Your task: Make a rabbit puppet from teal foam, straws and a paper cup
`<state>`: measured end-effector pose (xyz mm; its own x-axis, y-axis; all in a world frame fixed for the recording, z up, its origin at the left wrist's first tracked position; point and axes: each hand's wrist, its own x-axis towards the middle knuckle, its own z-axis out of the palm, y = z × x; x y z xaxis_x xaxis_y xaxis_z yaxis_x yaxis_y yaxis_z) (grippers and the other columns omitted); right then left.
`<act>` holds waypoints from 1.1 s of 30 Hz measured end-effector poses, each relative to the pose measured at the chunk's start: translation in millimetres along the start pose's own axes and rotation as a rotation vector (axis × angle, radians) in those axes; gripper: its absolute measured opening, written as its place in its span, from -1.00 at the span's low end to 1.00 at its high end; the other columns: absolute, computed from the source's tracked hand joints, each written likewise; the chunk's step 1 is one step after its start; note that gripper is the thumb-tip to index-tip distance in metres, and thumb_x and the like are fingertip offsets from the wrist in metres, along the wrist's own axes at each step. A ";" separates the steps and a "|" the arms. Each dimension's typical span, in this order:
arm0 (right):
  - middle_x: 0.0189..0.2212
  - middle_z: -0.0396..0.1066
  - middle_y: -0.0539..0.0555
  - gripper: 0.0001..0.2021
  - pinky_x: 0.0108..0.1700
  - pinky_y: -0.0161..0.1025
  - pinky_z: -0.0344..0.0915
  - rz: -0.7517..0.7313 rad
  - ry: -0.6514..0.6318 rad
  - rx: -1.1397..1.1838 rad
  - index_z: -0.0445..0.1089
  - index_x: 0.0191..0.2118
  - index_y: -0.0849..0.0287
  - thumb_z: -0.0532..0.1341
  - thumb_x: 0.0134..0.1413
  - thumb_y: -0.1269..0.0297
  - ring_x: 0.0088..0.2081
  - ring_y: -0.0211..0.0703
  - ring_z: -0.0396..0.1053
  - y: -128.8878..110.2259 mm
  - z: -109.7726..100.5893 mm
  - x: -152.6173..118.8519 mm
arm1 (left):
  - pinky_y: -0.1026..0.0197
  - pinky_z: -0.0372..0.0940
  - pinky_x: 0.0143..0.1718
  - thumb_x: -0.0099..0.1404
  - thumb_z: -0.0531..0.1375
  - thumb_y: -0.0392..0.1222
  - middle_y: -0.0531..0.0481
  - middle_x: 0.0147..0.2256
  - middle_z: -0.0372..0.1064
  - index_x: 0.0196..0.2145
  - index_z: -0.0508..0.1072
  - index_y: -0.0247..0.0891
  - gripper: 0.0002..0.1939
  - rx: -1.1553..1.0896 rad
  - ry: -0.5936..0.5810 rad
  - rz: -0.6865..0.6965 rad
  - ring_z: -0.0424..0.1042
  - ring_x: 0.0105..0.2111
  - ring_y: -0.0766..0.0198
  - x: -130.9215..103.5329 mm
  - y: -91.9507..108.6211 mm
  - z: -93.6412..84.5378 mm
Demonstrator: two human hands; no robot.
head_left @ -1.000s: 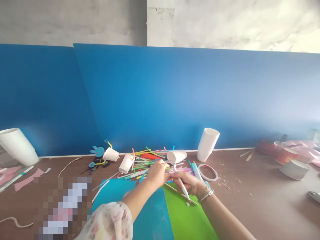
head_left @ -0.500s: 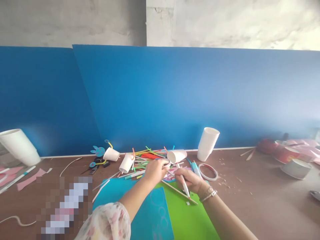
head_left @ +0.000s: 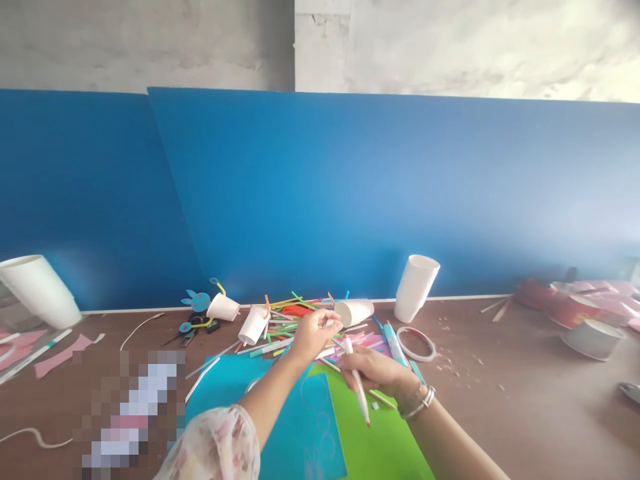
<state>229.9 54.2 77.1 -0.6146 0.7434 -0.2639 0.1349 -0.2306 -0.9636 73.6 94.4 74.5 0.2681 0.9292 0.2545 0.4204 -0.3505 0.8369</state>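
Note:
My right hand (head_left: 373, 367) is closed around a white marker (head_left: 359, 390), whose red tip points down over the green sheet (head_left: 383, 440). Just left of it, the fingers of my left hand (head_left: 315, 330) are pinched together near a tipped white paper cup (head_left: 354, 312); what they hold is too small to make out. Under my left forearm lies a blue sheet (head_left: 295, 427) with faint circles drawn on it. Beyond both hands is a pile of coloured straws (head_left: 285, 327).
Stacked white cups (head_left: 417, 290) stand behind a tape roll (head_left: 416, 343) at the right. Two cups with straws (head_left: 254, 325) and a blue rabbit-shaped cutout (head_left: 196, 301) lie left of the pile. Paper bowls (head_left: 594, 337) sit far right; more stacked cups (head_left: 40, 293) lean far left.
My left hand has risen slightly and moved left, away from my right hand. The marker in my right hand has shifted left and down, its tip now over the green sheet.

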 end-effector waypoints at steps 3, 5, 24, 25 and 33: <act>-0.89 0.02 -0.15 -0.57 -0.68 -0.40 -0.13 -0.054 0.068 0.112 0.43 -0.60 0.25 0.04 0.11 0.09 -0.79 -0.43 -0.07 4.6 -0.2 -1.5 | 0.30 0.32 -0.22 0.31 0.06 -0.07 -0.07 -0.20 0.52 -0.16 0.49 -0.29 -0.69 0.072 0.066 -0.004 0.48 -0.22 0.24 -0.8 2.0 -17.9; -0.79 0.22 -0.09 -0.58 -0.62 -0.41 0.00 -0.091 0.129 0.199 0.45 -0.42 0.24 0.02 0.13 0.01 -0.72 -0.40 0.10 10.0 4.2 -0.4 | 0.25 0.30 -0.18 0.35 -0.01 -0.09 -0.07 -0.18 0.52 -0.09 0.48 -0.24 -0.66 0.169 0.115 -0.029 0.47 -0.21 0.22 -2.3 -0.1 -28.9; -0.67 0.31 -0.08 -0.79 -0.60 -0.44 0.13 0.007 0.554 0.618 0.38 -0.36 0.22 0.23 0.02 0.15 -0.64 -0.38 0.22 40.2 43.3 22.2 | 0.08 0.37 -0.26 0.12 -0.11 -0.58 -0.24 -0.15 0.42 -0.10 0.44 -0.29 -0.49 0.852 -0.277 -0.029 0.47 -0.23 0.02 -105.6 0.1 -27.7; -0.64 0.32 -0.06 -0.79 -0.56 -0.42 0.18 0.021 0.534 0.646 0.37 -0.36 0.21 0.23 0.02 0.14 -0.61 -0.36 0.25 38.6 45.1 24.0 | 0.07 0.39 -0.30 0.08 -0.09 -0.59 -0.27 -0.12 0.42 -0.06 0.43 -0.29 -0.45 0.871 -0.388 -0.008 0.48 -0.25 0.00 -120.2 -3.3 -20.5; -0.62 0.29 -0.08 -0.76 -0.27 -0.29 0.29 -0.291 0.500 0.636 0.38 -0.44 0.19 0.32 -0.11 0.11 -0.49 -0.29 0.26 35.3 60.9 31.0 | 0.25 0.42 -0.54 0.19 -0.04 -0.50 -0.34 0.08 0.28 0.13 0.29 -0.25 -0.43 1.064 -0.349 0.196 0.53 -0.42 0.13 -173.6 -44.5 25.3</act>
<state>168.2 30.9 37.4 -0.1223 0.9823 -0.1416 -0.5280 -0.1852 -0.8288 30.2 -54.2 -19.2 0.5669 0.8224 0.0472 0.8228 -0.5625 -0.0814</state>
